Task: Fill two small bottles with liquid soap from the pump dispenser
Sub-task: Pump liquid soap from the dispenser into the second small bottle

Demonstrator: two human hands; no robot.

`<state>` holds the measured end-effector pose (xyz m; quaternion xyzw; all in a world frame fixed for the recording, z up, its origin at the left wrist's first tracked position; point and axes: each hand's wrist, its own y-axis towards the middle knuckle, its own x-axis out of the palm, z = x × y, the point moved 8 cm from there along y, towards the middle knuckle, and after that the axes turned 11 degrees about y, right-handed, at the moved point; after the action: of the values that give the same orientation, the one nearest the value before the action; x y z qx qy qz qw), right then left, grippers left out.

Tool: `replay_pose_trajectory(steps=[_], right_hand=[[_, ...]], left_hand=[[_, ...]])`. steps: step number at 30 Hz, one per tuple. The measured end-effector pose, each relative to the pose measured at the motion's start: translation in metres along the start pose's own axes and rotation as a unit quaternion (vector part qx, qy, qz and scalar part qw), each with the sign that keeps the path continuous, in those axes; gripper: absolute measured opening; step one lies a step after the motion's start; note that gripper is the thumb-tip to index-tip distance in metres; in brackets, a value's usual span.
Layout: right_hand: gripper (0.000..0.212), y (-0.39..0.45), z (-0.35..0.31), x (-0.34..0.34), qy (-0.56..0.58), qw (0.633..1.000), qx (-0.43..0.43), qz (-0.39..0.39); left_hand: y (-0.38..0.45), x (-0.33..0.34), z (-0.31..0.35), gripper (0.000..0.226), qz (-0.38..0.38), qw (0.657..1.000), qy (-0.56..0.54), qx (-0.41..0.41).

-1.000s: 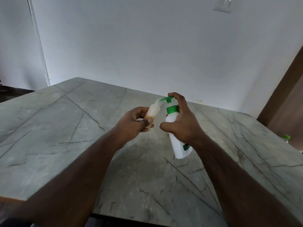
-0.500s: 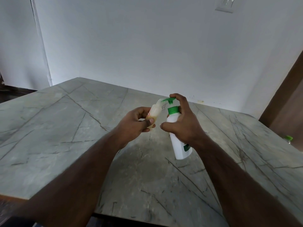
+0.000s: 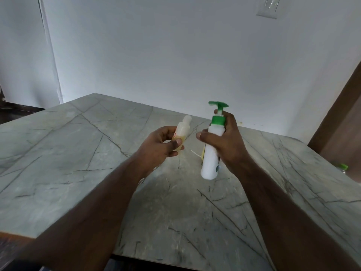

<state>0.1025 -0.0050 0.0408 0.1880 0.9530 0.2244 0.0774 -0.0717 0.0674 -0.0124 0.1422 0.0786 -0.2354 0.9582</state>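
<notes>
My left hand (image 3: pixel 162 143) grips a small translucent bottle (image 3: pixel 182 130) that tilts up to the right, with yellowish liquid in its lower part. My right hand (image 3: pixel 224 139) holds the white pump dispenser (image 3: pixel 212 153) by its upper body, above the marble table (image 3: pixel 78 153). The dispenser's green pump head (image 3: pixel 218 104) is raised, its nozzle pointing left, apart from the small bottle's mouth. No finger rests on the pump top. A thin white strand hangs just left of the dispenser's body. No other small bottle for filling shows.
The grey veined marble table spans the view, its near edge at the bottom. A white wall stands behind it. A brown wooden door or panel (image 3: pixel 343 118) rises at the right, and a green-capped item (image 3: pixel 343 167) peeks at the right edge.
The pump head has come up and my finger is off it. The nozzle and the small bottle's mouth, close together before, are now apart. The dispenser sits more upright.
</notes>
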Motion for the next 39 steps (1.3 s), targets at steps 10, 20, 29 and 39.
replay_pose_trajectory(steps=[10, 20, 29, 39], right_hand=[[0.066, 0.037, -0.012, 0.016, -0.023, 0.999, -0.016, -0.037], [0.080, 0.071, 0.018, 0.052, -0.132, 0.989, 0.027, -0.059], [0.074, 0.069, 0.033, 0.072, -0.197, 0.973, 0.063, -0.107], [0.076, 0.053, 0.015, 0.045, -0.215, 0.972, 0.060, -0.075]], left_hand=[[-0.001, -0.019, 0.002, 0.027, 0.067, 0.997, -0.025, 0.006], [0.002, -0.029, -0.003, 0.030, 0.114, 0.993, -0.023, -0.010], [0.004, -0.030, -0.005, 0.038, 0.124, 0.992, -0.009, -0.015], [0.001, -0.025, -0.003, 0.034, 0.106, 0.994, -0.014, -0.020]])
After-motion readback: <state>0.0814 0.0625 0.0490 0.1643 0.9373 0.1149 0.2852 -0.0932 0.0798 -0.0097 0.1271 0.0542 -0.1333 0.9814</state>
